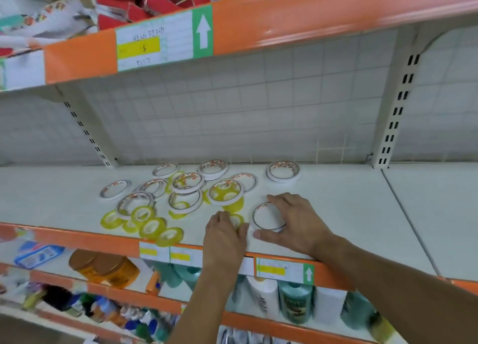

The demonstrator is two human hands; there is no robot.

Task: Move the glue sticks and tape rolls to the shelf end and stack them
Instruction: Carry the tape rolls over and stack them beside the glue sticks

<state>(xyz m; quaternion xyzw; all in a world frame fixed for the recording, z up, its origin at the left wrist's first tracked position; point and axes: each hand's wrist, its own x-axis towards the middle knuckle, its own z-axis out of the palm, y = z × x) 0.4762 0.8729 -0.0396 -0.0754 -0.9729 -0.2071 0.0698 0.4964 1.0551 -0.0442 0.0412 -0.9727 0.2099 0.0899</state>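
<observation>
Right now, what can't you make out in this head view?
- Small yellow roll: mostly hidden under the left hand.
- Price label text: blurred.
- Lower-shelf goods: blurred, partly behind both forearms.
- Right hand on the white roll: pinch or just touch, unclear.

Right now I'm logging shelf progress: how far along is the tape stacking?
Early. Done: only one short stack of white rolls stands apart to the right. In hand: the right hand grips a white tape roll; the left hand rests on a small yellow roll. Left: the scattered white and yellow rolls. No glue sticks show.
</observation>
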